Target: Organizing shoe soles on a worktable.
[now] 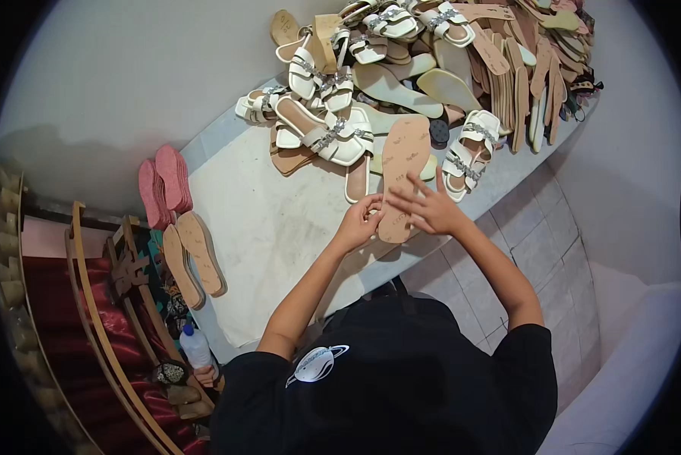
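Note:
A tan shoe insole with small printed marks lies lengthwise in front of me at the table's near edge. My left hand grips its left edge near the lower end, thumb and fingers closed. Across the insole's lower half rest the spread fingers of my right hand, palm down. A white strappy sandal with silver trim stands just right of the insole. To the left, another white sandal lies tilted on other sandals, its heel end pointing up and left.
Tan insoles are heaped at the far right, with pale soles beside more sandals. Pink insole stacks and tan ones line the left edge. What looks like another person's hand is by a bottle, near wooden racks.

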A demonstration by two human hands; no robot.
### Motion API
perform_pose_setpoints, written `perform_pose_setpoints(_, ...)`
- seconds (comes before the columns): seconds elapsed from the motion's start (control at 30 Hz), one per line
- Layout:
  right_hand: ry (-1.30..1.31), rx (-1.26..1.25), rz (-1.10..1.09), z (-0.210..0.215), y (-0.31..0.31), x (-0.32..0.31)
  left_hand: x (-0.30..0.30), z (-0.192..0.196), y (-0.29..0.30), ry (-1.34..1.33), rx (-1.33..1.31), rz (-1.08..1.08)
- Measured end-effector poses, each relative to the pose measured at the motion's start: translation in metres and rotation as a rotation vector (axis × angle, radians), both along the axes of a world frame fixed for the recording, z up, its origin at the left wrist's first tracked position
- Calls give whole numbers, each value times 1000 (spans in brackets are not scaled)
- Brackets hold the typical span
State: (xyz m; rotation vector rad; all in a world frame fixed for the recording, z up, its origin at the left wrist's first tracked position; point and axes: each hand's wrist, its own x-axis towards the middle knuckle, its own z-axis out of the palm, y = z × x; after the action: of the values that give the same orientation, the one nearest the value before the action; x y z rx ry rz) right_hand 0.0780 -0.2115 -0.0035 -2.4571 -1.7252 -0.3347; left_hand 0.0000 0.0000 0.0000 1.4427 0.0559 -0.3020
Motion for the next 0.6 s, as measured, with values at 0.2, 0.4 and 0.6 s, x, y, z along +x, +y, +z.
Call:
perform_pose_setpoints(0.2,119,25,-262,3,6,32,-9,-9,8,-42,93,-69)
perform_pose_setpoints(0.4,83,345,-572,9,25,22,-18,-12,19,-55,112,-57)
perform_pose_setpoints(0.6,85,40,123,18,42,-20,-26,-6,31,-134,230,-62)
